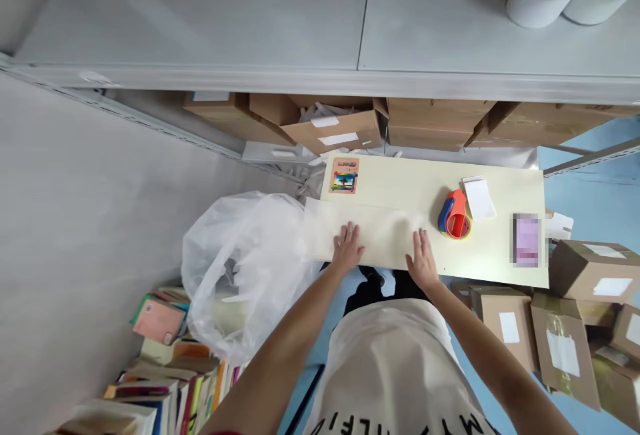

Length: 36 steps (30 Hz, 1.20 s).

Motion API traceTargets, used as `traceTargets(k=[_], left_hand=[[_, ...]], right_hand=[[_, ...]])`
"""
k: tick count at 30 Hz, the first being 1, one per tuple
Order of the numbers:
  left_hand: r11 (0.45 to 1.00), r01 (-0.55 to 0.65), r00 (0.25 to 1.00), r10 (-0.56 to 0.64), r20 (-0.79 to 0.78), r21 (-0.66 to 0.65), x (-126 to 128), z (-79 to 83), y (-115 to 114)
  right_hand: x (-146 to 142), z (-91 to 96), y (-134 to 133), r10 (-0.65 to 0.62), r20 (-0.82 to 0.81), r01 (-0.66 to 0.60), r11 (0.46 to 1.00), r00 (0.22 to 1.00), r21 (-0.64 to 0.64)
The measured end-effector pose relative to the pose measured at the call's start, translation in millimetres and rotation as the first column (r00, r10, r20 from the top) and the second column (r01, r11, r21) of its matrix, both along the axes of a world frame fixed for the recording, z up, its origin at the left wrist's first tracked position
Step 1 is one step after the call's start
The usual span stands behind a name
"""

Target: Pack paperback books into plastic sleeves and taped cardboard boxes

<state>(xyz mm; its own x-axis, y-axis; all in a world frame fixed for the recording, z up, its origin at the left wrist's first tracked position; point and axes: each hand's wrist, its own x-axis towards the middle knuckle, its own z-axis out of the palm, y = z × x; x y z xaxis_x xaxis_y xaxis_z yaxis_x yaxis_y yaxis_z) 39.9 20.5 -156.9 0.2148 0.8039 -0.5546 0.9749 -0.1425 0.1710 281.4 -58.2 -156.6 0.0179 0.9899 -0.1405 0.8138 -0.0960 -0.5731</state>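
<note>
Left hand (347, 246) and right hand (423, 259) — spread flat — press plastic sheet (385, 231), lengthwise along table (410, 178).

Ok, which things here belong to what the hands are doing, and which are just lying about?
In use: left hand and right hand, both flat on the translucent plastic sheet on the pale table.
Lying about: tape dispenser, white paper slip, colourful book, big clear bag, floor book pile, cardboard boxes.
</note>
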Motion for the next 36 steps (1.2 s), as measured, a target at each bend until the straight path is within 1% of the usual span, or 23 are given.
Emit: traceTargets(k=[1, 2, 4, 6, 8, 11, 13, 15, 17, 18, 20, 23, 25, 27, 29, 30, 31, 32, 34, 35, 36], left_hand=[[1.0, -0.005, 1.0, 0.005, 0.003, -0.011, 1, -1.3, 0], [1.0, -0.01, 1.0, 0.01, 0.003, -0.015, 1, -2.2, 0], [1.0, -0.021, 1.0, 0.021, 0.002, -0.018, 4, -3.5, 1], [0.999, -0.039, 0.999, 0.04, 0.008, -0.027, 8, -4.9, 1], [0.998, -0.053, 0.998, 0.054, 0.032, -0.042, 14, -6.3, 1], [0.996, -0.043, 0.994, 0.05, 0.095, -0.074, 22, -6.7, 0], [0.995, -0.068, 0.991, 0.077, 0.113, -0.078, 24, -5.8, 1], [0.98, -0.18, 0.979, 0.187, 0.08, -0.08, 19, -4.5, 3], [0.938, -0.334, 0.941, 0.338, 0.031, -0.094, 9, -3.5, 6], [0.914, -0.392, 0.918, 0.396, 0.019, -0.107, 3, -3.0, 7], [0.879, -0.458, 0.884, 0.466, 0.036, -0.136, -9, -1.3, 10], [0.854, -0.5, 0.842, 0.518, 0.15, -0.144, -21, 4.2, 19], [0.851, -0.511, 0.807, 0.523, 0.275, -0.118, -25, 9.5, 32], [0.858, -0.509, 0.767, 0.489, 0.416, -0.07, -30, 13.6, 54], [0.854, -0.52, 0.721, 0.452, 0.525, -0.022, -39, 13.6, 84], [0.845, -0.535, 0.699, 0.453, 0.553, -0.016, -44, 11.5, 99], [0.83, -0.557, 0.679, 0.474, 0.561, -0.027, -49, 8.2, 115], [0.812, -0.581, 0.656, 0.505, 0.561, -0.053, -54, 3.8, 130], [0.772, -0.619, 0.586, 0.577, 0.569, -0.145, -63, -6.2, 153], [0.747, -0.633, 0.536, 0.613, 0.58, -0.204, -66, -11.1, 162], [0.719, -0.643, 0.479, 0.647, 0.593, -0.265, -69, -15.3, 169]], right_hand=[[-3, -1.9, 2, 0.075, 0.017, -0.074, 0.996, 0.997, -0.054], [-4, -4.4, 5, 0.127, 0.036, -0.122, 0.986, 0.991, -0.112], [-4, -9.5, 15, 0.176, 0.081, -0.155, 0.965, 0.981, -0.213], [1, -12.5, 26, 0.188, 0.132, -0.147, 0.951, 0.973, -0.273], [9, -12.2, 33, 0.192, 0.185, -0.131, 0.946, 0.964, -0.298], [17, -9.0, 33, 0.191, 0.254, -0.106, 0.945, 0.948, -0.311], [20, -8.5, 29, 0.176, 0.287, -0.082, 0.947, 0.941, -0.311], [21, -10.0, 24, 0.151, 0.306, -0.055, 0.952, 0.94, -0.302], [19, -11.2, 21, 0.123, 0.309, -0.027, 0.954, 0.943, -0.297], [17, -10.6, 21, 0.108, 0.31, -0.01, 0.953, 0.945, -0.301], [11, -5.7, 22, 0.075, 0.316, 0.033, 0.946, 0.946, -0.323], [-4, 9.4, 36, 0.031, 0.302, 0.078, 0.936, 0.953, -0.343], [-21, 19.6, 56, 0.021, 0.227, 0.054, 0.946, 0.974, -0.319], [-44, 24.7, 84, 0.017, 0.08, 0.006, 0.961, 0.997, -0.277], [-74, 22.1, 120, -0.023, -0.116, -0.007, 0.968, 0.993, -0.25], [-89, 18.0, 138, -0.074, -0.215, 0.017, 0.968, 0.974, -0.252], [-104, 12.3, 156, -0.151, -0.307, 0.065, 0.959, 0.94, -0.274], [-118, 5.8, 172, -0.253, -0.387, 0.132, 0.941, 0.887, -0.312], [-141, -7.4, 199, -0.426, -0.498, 0.267, 0.894, 0.755, -0.361], [-149, -12.7, 209, -0.462, -0.537, 0.311, 0.883, 0.705, -0.352], [-155, -16.4, 216, -0.463, -0.57, 0.335, 0.886, 0.679, -0.321]])
